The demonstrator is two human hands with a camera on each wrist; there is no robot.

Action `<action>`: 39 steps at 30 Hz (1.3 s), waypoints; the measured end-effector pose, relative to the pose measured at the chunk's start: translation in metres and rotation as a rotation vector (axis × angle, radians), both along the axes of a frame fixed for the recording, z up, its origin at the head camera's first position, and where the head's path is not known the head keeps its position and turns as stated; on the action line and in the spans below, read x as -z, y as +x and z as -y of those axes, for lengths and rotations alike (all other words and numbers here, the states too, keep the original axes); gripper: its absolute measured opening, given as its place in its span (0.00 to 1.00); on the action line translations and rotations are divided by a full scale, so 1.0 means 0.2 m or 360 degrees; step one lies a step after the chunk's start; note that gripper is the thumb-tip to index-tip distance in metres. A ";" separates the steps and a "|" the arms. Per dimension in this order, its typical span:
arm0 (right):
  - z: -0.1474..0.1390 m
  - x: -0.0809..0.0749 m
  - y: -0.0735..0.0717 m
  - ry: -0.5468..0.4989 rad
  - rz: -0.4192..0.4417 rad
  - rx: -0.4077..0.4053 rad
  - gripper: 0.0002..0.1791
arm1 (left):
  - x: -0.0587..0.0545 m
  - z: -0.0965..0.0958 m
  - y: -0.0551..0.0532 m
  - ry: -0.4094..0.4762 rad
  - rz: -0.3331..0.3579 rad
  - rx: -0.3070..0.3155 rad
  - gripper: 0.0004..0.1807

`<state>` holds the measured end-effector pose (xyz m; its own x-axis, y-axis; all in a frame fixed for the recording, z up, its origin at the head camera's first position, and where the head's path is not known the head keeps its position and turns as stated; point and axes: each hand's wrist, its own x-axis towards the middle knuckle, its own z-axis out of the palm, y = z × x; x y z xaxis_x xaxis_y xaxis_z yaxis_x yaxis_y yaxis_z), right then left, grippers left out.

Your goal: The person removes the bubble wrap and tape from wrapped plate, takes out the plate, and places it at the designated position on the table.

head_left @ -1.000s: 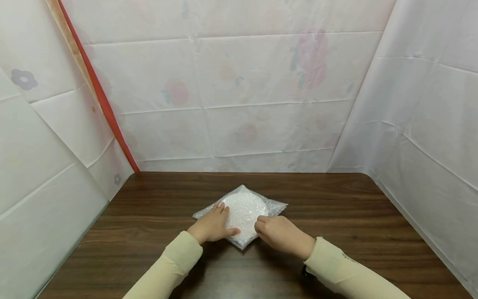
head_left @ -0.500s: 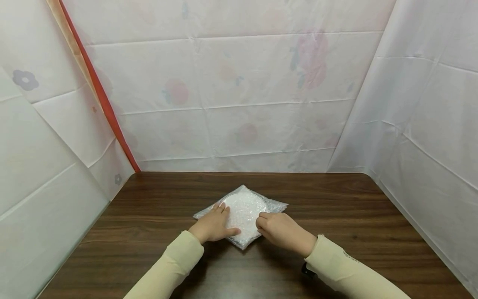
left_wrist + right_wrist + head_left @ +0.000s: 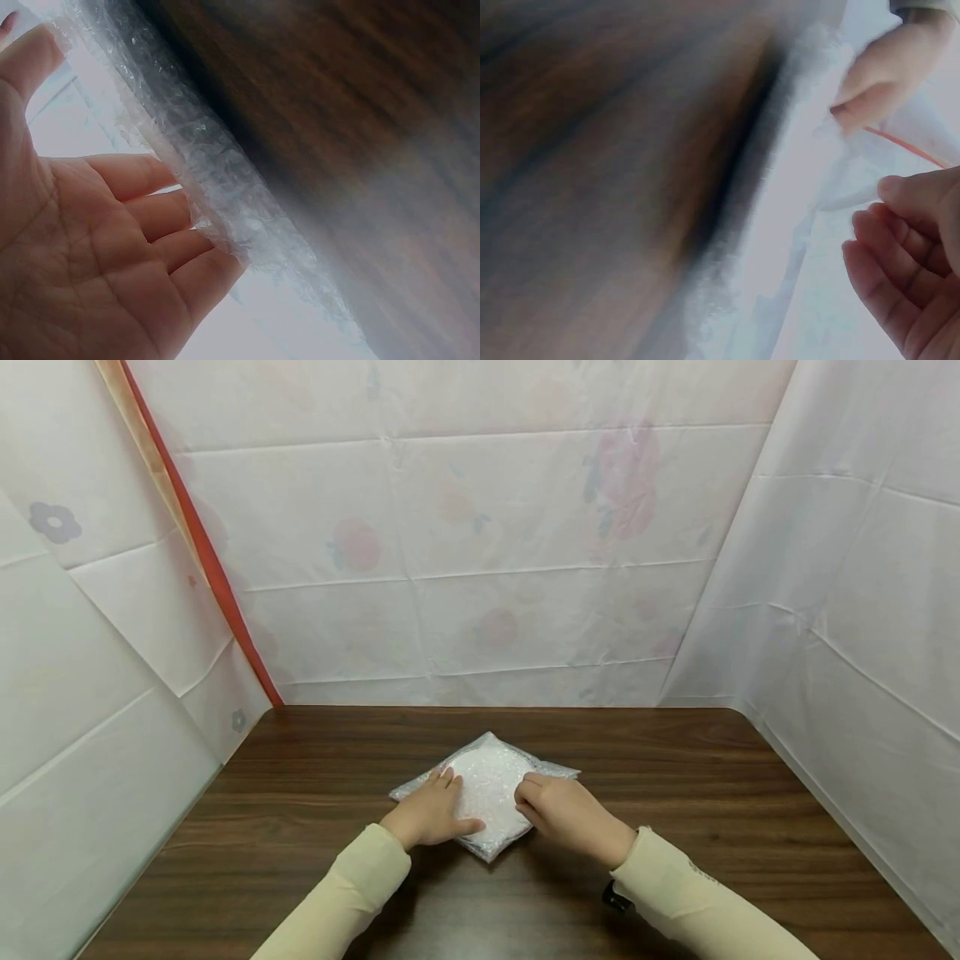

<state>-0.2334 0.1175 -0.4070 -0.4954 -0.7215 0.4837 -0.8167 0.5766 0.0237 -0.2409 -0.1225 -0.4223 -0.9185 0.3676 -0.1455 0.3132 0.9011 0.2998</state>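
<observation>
A flat, white round thing (image 3: 489,781) lies wrapped in clear bubble wrap (image 3: 487,850) on the table; what kind of thing it is cannot be made out through the wrap. My left hand (image 3: 427,810) rests on its left side, fingers spread, thumb toward the near corner. The left wrist view shows these fingers (image 3: 199,259) against the bubbly edge. At the right side, my right hand (image 3: 566,817) has its fingers curled, with thumb and fingertips close together at the wrap. In the right wrist view a faint clear edge meets the fingertips (image 3: 891,187); the pinched part is hard to see.
The dark wood-grain table (image 3: 300,860) reaches back to a white patterned sheet (image 3: 480,527). More white sheeting (image 3: 862,635) hangs along the right side, and a red strip (image 3: 217,585) runs down the left corner. A dark band (image 3: 617,897) shows under the right sleeve.
My right hand has shifted slightly away from me along the package's right side, its fingers still curled. The left hand and the package have stayed nearly in place.
</observation>
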 end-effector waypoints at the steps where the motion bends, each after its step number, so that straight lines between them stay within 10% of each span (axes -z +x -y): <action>1: 0.00 -0.01 0.00 -0.0032 0.0009 -0.0004 0.10 | 0.00 0.00 0.00 0.0000 0.0001 -0.0002 0.52; 22: -0.03 -0.03 -0.01 -0.0124 0.0229 -0.0086 0.08 | 0.00 0.00 0.00 -0.0028 0.0014 0.0000 0.51; 39: -0.12 -0.07 -0.10 -0.0430 0.0629 0.0097 0.01 | -0.02 0.00 0.02 0.0042 0.0012 0.0035 0.51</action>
